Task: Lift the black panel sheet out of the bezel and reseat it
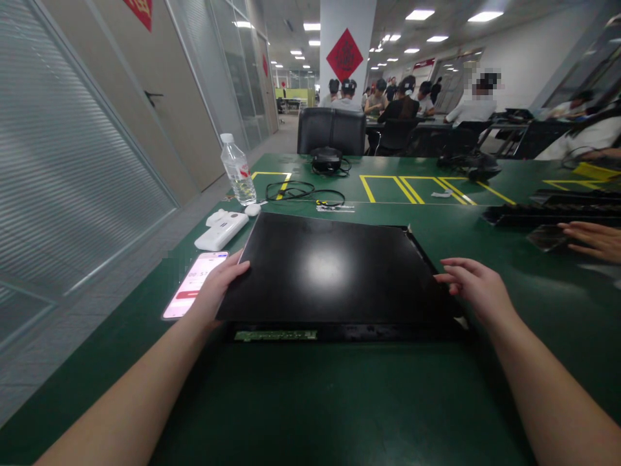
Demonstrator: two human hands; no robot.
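A large flat black panel lies on the green table in front of me, with a green circuit strip showing along its near edge. My left hand holds the panel's left edge, fingers curled over it. My right hand rests at the panel's right edge with its fingers stretched out and slightly apart, touching the rim.
A phone with a lit screen lies left of the panel. Behind it sit a white power bank, a water bottle and black cables. Another person's hand rests at the right by black trays. Seated people fill the background.
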